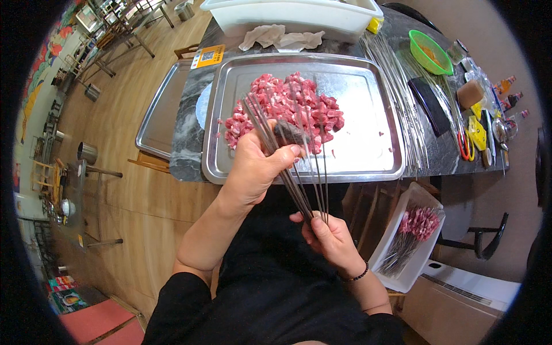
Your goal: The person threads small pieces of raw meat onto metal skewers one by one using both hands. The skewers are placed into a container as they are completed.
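Note:
My left hand (258,166) is above the near edge of a steel tray (366,174), with a dark, rough block (290,133) between its fingers and thumb. A bundle of thin metal skewers (291,185) crosses that palm. Lower and to the right, my right hand (325,235) grips the skewers by their near ends, and a few of them fan apart. Diced raw meat (297,101) is heaped in the tray beyond my hands. What the dark block is made of, I cannot tell.
More metal skewers (399,103) lie right of the tray, beside a dark case (429,105), scissors (465,144) and a green basket (431,58). A white tub (293,19) stands behind. Low on the right, a white bin (388,276) holds skewered meat (420,224). Another tray (159,112) is left.

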The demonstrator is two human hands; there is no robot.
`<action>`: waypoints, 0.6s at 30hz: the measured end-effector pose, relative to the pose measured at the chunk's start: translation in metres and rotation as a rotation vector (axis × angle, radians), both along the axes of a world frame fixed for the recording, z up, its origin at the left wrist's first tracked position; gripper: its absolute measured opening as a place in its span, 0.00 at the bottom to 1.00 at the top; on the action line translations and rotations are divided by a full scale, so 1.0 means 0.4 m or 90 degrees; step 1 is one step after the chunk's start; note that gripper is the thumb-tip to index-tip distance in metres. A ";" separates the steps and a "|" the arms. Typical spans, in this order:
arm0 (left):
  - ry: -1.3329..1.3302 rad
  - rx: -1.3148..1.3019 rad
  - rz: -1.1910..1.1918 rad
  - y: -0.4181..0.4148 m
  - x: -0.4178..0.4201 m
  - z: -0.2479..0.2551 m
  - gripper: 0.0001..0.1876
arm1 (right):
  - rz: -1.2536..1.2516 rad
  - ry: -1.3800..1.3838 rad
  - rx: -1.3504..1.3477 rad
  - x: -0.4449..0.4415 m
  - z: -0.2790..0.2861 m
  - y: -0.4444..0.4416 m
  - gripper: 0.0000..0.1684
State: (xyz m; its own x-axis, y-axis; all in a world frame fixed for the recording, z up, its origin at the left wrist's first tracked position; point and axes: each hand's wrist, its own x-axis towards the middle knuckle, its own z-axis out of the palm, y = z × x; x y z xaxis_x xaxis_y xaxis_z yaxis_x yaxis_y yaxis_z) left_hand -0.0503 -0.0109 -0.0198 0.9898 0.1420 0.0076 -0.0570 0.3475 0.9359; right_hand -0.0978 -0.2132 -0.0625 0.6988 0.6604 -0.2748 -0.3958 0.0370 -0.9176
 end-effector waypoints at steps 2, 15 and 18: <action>-0.018 0.187 0.086 0.039 0.003 0.004 0.13 | 0.027 -0.038 -0.018 0.005 -0.010 -0.008 0.18; -0.600 0.712 0.121 -0.003 -0.039 0.080 0.09 | -0.266 -0.093 0.228 0.126 0.124 -0.024 0.25; -0.757 0.683 0.022 -0.070 0.015 0.020 0.13 | -0.412 -0.189 0.139 0.181 0.176 0.040 0.19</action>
